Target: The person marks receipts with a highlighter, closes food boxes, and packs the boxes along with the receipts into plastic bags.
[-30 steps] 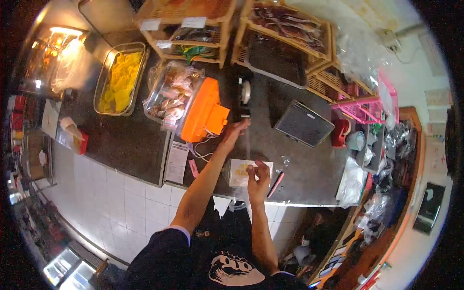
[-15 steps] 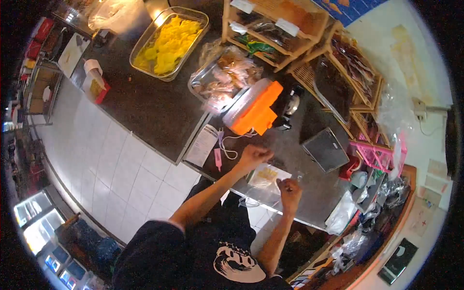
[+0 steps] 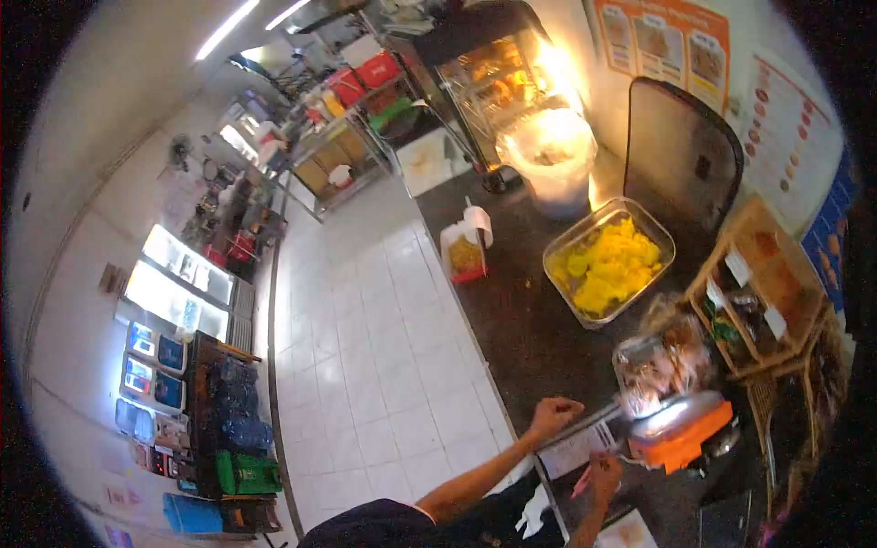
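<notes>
My right hand (image 3: 604, 476) is closed at the counter's near edge. A pink highlighter (image 3: 581, 483) pokes out from its left side, with the hand over the rest of it. Up and to the left, my left hand (image 3: 554, 419) hovers beside a printed paper (image 3: 568, 453), fingers bent together; whatever they may hold is too small to make out. To the right of both hands sits an orange-and-white device (image 3: 683, 437), against a clear container of plastic-bagged food (image 3: 660, 370). Below my right hand lies a pale packet (image 3: 628, 532), partly cut off by the view's edge.
A glass tray (image 3: 596, 315) of yellow food stands farther along the dark counter (image 3: 521, 342). Beyond are a red box (image 3: 467, 260) and a wrapped white bucket (image 3: 551, 169). A wooden rack (image 3: 763, 342) stands at right. White floor tiles (image 3: 365, 365) run along the left.
The view has swung left and up along the counter. My right hand has left the pale packet and moved onto the pink highlighter. My left hand is now by the printed paper.
</notes>
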